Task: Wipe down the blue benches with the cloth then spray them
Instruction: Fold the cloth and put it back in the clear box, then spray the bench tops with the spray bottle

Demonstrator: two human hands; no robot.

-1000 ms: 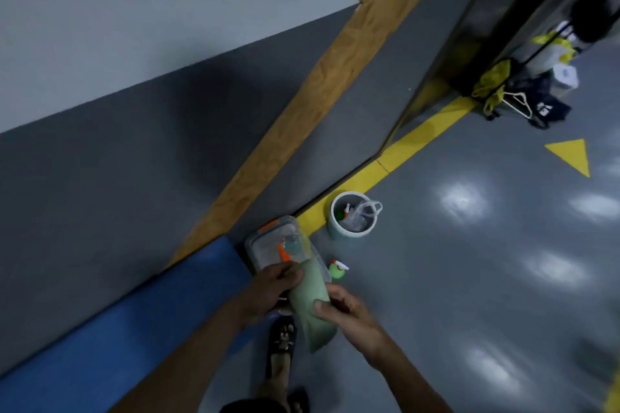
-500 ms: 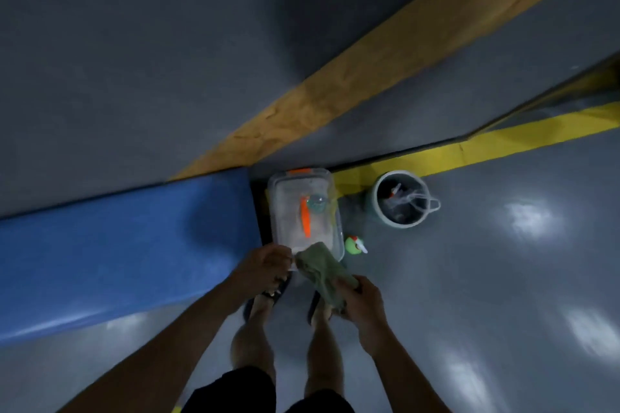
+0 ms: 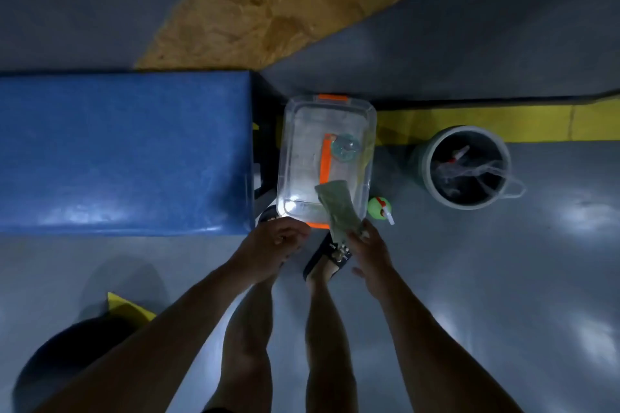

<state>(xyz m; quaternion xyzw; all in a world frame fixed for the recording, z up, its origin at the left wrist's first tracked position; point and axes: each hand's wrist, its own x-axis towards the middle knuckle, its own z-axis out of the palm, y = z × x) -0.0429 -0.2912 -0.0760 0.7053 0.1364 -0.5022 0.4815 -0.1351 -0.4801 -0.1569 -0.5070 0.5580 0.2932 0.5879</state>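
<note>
The person stands over the end of the blue bench (image 3: 124, 151), looking straight down past bare legs and dark sandals. The right hand (image 3: 370, 255) has its grip clamped on the lower end of a pale green cloth (image 3: 337, 208), which sticks up and forward over the near corner of a clear plastic box (image 3: 302, 157) with orange clips. The left hand (image 3: 275, 240) hangs just beside the box's near edge with fingers curled; it seems to hold nothing, though the dim light makes that hard to swear to.

The box sits on the floor just beside the bench's right end. A green spray bottle (image 3: 379, 206) stands on the floor against the box's near right corner, and a grey bucket (image 3: 427, 157) with a clear bag in it stands further right, by the yellow floor line.

To my eye this is the very start: cloth in hand, wiping not yet begun, since the cloth is apart from the bench. The next move calls for a turn to the left, the cloth laid flat on the blue top and drawn along it. The spray bottle waits untouched for afterwards.
</note>
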